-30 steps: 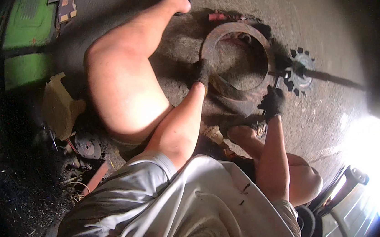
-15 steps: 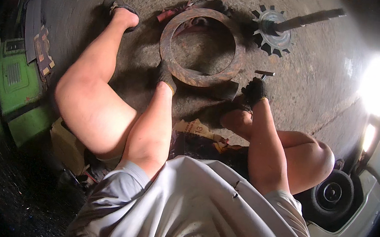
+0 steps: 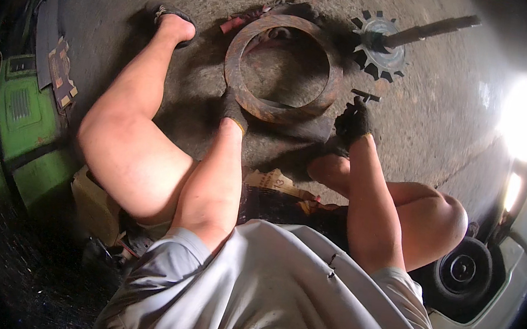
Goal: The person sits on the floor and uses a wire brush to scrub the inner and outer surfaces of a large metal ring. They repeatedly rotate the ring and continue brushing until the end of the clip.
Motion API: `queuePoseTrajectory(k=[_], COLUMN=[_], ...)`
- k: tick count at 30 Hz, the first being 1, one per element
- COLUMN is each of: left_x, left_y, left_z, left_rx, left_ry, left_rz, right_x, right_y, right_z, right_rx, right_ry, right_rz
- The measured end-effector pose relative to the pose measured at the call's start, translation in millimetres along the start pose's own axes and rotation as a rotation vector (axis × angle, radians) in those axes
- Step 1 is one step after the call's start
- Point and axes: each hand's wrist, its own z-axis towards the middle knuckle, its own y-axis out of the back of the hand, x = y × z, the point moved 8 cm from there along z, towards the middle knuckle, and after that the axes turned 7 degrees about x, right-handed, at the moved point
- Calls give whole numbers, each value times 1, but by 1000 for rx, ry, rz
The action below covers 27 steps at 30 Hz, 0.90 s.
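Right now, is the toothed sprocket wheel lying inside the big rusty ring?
No, the sprocket lies on the floor outside the rusty ring, beside its far right edge.

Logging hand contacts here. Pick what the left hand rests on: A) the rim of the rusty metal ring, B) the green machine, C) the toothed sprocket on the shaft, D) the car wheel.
A: the gloved left hand sits on the near rim of the rusty metal ring lying flat on the concrete floor.

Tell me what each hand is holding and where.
Left hand grips the rusty ring at its near left rim. Right hand holds a small dark tool by its lower end.
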Motion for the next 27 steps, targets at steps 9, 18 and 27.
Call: queuePoseTrajectory(k=[9, 18, 27], left_x=[-10, -40, -29], left_y=[12, 49, 39], left_z=[9, -1, -12], left_rx=[-134, -599, -661], left_ry=[-163, -406, -426], left_rz=[206, 989, 313], right_x=[-86, -3, 13], right_y=[93, 170, 272], right_z=[42, 49, 124], right_rx=[-21, 541, 133], right_ry=[-462, -777, 20], right_rz=[1290, 2054, 1132])
